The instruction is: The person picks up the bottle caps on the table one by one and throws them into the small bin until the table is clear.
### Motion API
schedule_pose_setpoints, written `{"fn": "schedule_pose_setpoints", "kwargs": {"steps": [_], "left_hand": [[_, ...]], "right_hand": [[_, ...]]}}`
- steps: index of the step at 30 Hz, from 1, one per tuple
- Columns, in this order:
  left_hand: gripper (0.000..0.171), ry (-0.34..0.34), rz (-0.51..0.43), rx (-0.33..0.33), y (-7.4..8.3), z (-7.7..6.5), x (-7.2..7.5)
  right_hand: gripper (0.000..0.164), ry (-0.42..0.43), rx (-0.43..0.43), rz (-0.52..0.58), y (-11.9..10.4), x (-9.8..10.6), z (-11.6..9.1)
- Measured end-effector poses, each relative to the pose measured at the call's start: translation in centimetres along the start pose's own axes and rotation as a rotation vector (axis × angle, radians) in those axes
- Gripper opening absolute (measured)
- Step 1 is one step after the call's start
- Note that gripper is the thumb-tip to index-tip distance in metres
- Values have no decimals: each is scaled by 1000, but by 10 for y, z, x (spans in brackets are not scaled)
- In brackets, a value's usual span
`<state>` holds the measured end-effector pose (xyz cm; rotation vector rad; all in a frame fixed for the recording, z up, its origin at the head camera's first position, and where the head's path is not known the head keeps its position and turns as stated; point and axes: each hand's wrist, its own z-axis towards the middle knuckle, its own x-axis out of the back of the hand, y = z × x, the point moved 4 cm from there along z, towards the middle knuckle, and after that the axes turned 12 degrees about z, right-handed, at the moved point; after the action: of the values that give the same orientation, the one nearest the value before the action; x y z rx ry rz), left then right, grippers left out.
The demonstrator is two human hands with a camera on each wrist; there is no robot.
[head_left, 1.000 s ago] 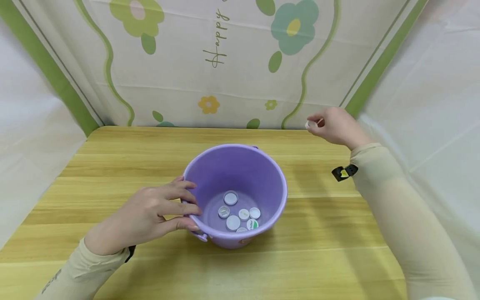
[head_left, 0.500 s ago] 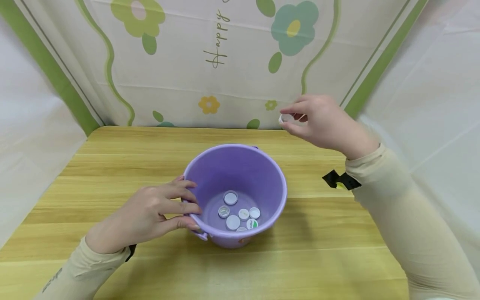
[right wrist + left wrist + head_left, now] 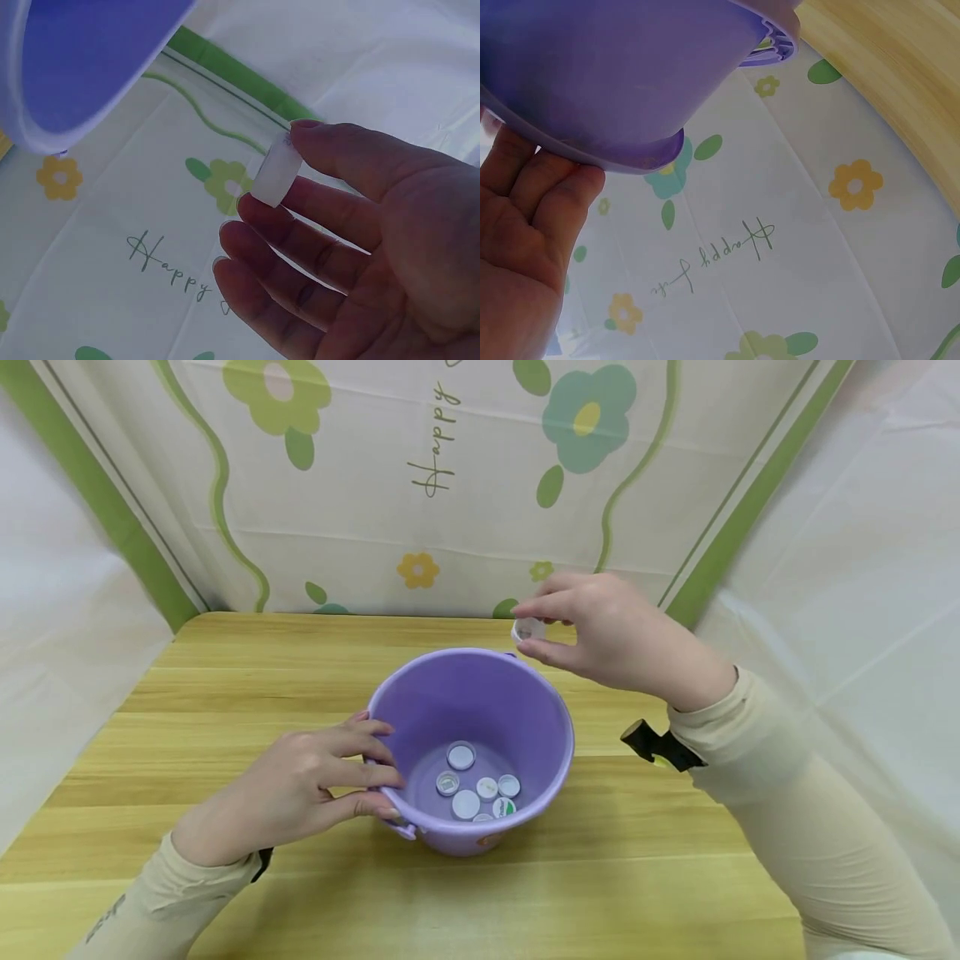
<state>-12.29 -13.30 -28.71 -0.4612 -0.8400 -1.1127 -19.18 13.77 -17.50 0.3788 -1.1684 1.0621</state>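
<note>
A purple bucket (image 3: 480,689) stands on the wooden table, several small round caps (image 3: 466,805) lying on its floor, mostly white, one with a green mark. My left hand (image 3: 300,793) grips the bucket's left rim, thumb outside and fingertips over the edge; the left wrist view shows the fingers (image 3: 570,187) against the rim. Between thumb and fingertips my right hand (image 3: 607,635) pinches a small translucent white cap (image 3: 528,630), held just beyond the bucket's far right rim. In the right wrist view this cap (image 3: 277,171) is seen from its side, apart from the bucket.
The wooden table (image 3: 225,693) extends around the bucket. Behind it hangs a white cloth (image 3: 337,502) with flowers and the word "Happy". White sheeting (image 3: 862,610) closes off the right side, and similar sheeting (image 3: 67,568) the left.
My right hand has moved left with the pinched cap, from the far right of the table to near the bucket's far rim. My left hand and the bucket have stayed in place.
</note>
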Motion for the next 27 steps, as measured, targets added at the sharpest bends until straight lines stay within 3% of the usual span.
{"fn": "schedule_pose_setpoints", "kwargs": {"steps": [7,27], "left_hand": [[25,8,10,-10,0,0,0],[25,4,3,-1,0,0,0]], "right_hand": [[29,-91,-27,-12,-1,-15,3],[33,-223,-134,23,6,-34,6]]}}
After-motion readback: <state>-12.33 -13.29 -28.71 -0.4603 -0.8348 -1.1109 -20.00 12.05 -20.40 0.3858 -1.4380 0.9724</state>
